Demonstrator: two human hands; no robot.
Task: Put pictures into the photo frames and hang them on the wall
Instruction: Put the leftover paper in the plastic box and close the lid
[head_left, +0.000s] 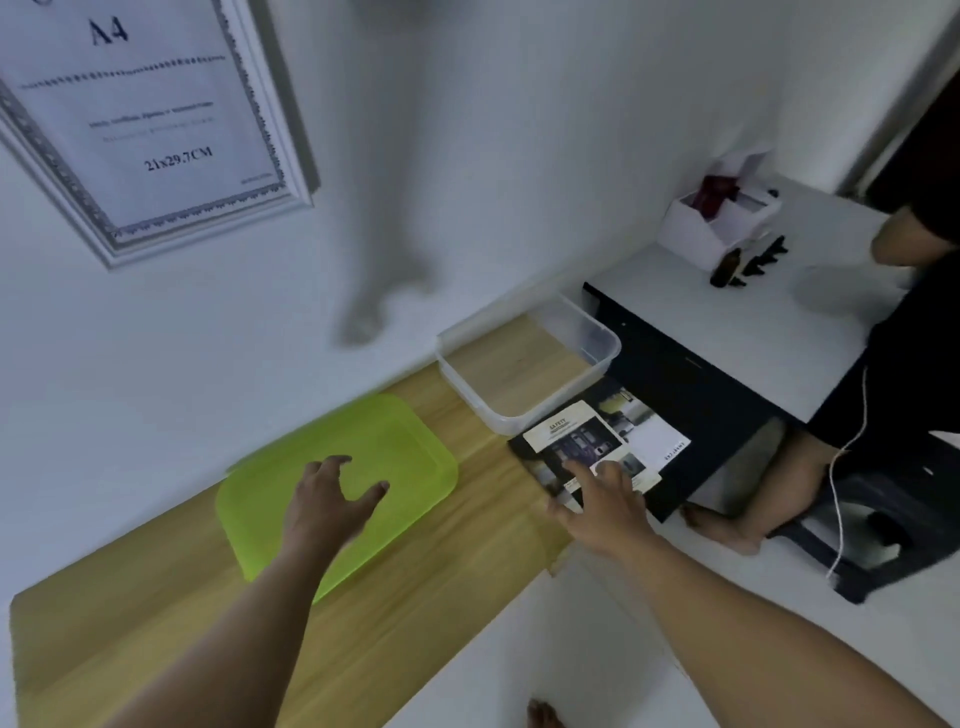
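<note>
Wall frame (156, 119) reads "A4", "21x29.7CM"; right hand (602, 504) touches "SAFETY" picture (571, 436)

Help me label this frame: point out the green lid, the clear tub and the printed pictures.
green lid (410, 441): head view, bare top, far right part.
clear tub (587, 332): head view, far right wall.
printed pictures (574, 434): head view, top sheet's upper half.

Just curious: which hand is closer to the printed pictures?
Right. The right hand touches the printed pictures with its fingertips; the left hand is over the green lid, well aside.
</note>
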